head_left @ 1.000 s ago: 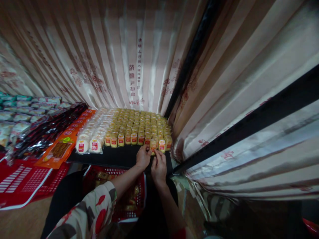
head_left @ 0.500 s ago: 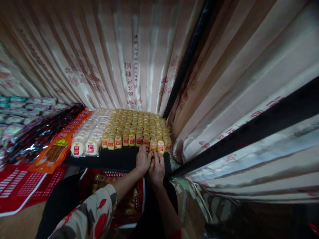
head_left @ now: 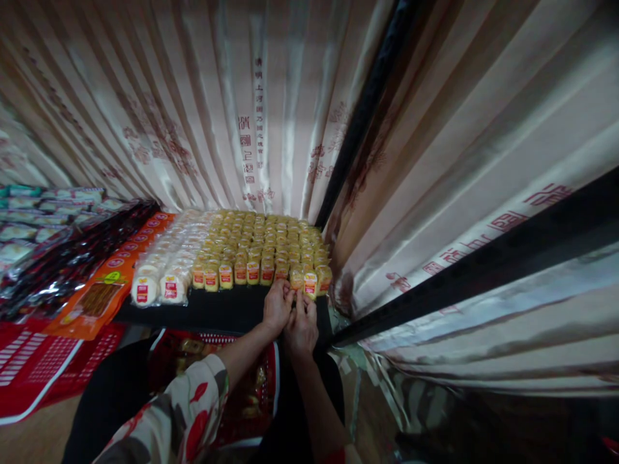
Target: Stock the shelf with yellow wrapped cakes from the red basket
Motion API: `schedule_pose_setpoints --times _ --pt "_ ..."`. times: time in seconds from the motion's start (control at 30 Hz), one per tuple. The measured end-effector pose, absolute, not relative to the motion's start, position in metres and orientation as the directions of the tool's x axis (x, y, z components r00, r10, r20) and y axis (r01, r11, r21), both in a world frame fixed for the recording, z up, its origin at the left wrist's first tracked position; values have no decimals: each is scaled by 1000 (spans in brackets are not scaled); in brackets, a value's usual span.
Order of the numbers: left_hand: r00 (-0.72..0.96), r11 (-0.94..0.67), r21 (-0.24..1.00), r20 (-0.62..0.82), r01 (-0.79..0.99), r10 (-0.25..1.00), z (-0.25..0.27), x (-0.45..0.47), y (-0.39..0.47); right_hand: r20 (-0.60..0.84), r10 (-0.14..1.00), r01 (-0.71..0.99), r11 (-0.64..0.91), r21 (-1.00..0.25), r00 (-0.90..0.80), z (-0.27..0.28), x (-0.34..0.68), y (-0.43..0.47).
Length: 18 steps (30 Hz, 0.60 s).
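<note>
Small yellow cakes [head_left: 253,272] in clear wrappers with red-and-white labels stand in close rows on the black shelf [head_left: 207,308]. At the front right of these rows my left hand [head_left: 278,308] and my right hand [head_left: 302,328] meet, fingers bent and pinched together. Between their fingertips is one wrapped yellow cake [head_left: 296,278], its lower part covered by the fingers. A labelled yellow cake [head_left: 310,283] stands just to the right of it. Left of the yellow rows lie stacks of round white wrapped cakes [head_left: 173,288].
Orange snack packs [head_left: 89,299], dark shiny packets [head_left: 82,258] and white-green packets [head_left: 29,216] lie to the left. Below the shelf a red basket [head_left: 275,386] holds more wrapped cakes; another red basket [head_left: 39,367] is at left. Curtains [head_left: 290,96] and black posts [head_left: 355,119] enclose the back and right.
The view has shifted slightly, so the shelf and goods appear a little further left. Both hands remain at the same cake at the front of the rows, with barely any finger movement.
</note>
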<state>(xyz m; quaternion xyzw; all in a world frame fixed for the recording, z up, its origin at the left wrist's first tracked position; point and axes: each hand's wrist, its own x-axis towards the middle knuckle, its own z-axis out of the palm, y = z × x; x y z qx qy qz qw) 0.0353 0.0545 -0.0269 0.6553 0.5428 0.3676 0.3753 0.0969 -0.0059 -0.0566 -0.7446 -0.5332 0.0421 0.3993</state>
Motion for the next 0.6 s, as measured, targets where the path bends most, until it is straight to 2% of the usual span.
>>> schedule_pose_setpoints --times 0.13,0.27,0.6 --pt "138 -132 872 75 470 988 -24 37 53 362 825 758 -118 -641 434 -56 96 -6" --pt "109 -119 903 81 413 991 -24 36 48 408 795 764 -103 -637 448 -54 93 -8" --pt "103 -121 907 86 403 991 -31 26 49 538 733 772 27 -635 417 -54 96 -10"
